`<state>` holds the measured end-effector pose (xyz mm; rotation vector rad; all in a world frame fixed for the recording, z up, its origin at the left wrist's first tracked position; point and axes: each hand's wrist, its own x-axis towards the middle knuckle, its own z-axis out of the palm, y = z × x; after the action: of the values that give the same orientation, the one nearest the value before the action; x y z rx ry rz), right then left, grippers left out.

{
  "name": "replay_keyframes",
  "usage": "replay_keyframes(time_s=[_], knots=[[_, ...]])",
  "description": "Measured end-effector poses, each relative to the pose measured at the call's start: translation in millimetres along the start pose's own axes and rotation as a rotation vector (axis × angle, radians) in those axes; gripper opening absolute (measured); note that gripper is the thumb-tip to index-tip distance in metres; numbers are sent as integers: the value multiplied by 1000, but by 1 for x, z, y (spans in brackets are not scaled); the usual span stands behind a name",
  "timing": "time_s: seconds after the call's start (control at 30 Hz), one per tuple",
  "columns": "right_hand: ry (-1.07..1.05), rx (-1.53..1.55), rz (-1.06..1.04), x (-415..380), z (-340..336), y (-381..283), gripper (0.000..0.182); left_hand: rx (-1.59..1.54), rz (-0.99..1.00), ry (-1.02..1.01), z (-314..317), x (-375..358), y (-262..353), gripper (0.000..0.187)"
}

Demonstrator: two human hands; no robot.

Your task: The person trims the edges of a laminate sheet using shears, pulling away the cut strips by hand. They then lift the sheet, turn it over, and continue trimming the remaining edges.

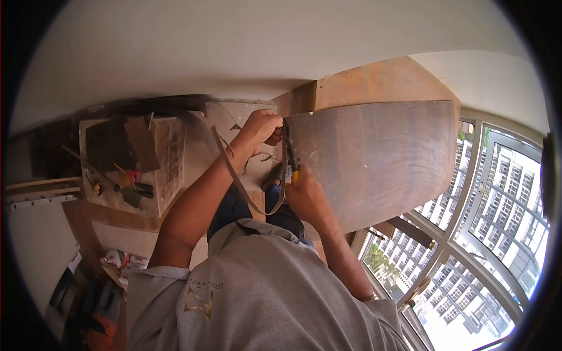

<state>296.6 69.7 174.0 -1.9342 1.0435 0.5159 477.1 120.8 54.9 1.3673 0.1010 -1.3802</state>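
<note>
My left hand (260,130) is closed at the upper left corner of a large brown wooden panel (374,158). Its curled fingers are on a thin brown edging strip (246,196), which hangs in a loop below the hand and runs off blurred to the left. Lower along the panel's left edge, my right hand (305,196) grips a tool with a yellow handle (295,177). The tool's long dark part (290,146) points up along the edge toward my left hand; its exact kind cannot be made out.
To the left, a dusty box-like stand (167,167) carries wood offcuts and several hand tools (134,193). Lighter plywood (386,82) lies behind the panel against the wall. Large windows (468,205) are at the right. Bags and an orange item (99,333) sit lower left.
</note>
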Motion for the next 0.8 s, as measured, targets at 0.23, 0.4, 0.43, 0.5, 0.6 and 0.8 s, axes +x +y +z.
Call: replay_keyframes(time_s=[0.23, 0.4, 0.43, 0.5, 0.6, 0.8], knots=[[37, 27, -36, -1, 8, 8, 34, 21, -71, -7, -1, -2, 11, 8], [-10, 193, -84, -33, -8, 10, 42, -66, -48, 72, -37, -17, 4, 6], [-16, 193, -85, -41, -12, 17, 42, -58, 54, 206, -54, -20, -7, 6], [38, 111, -45, -61, -19, 34, 43, -41, 153, 335, -85, -19, -32, 7], [53, 235, 24, -82, -21, 72, 38, 6, 177, 436, -118, -19, -76, 8], [230, 511, 64, -136, -9, 94, 45, 392, 264, 644, -177, 18, -150, 16]])
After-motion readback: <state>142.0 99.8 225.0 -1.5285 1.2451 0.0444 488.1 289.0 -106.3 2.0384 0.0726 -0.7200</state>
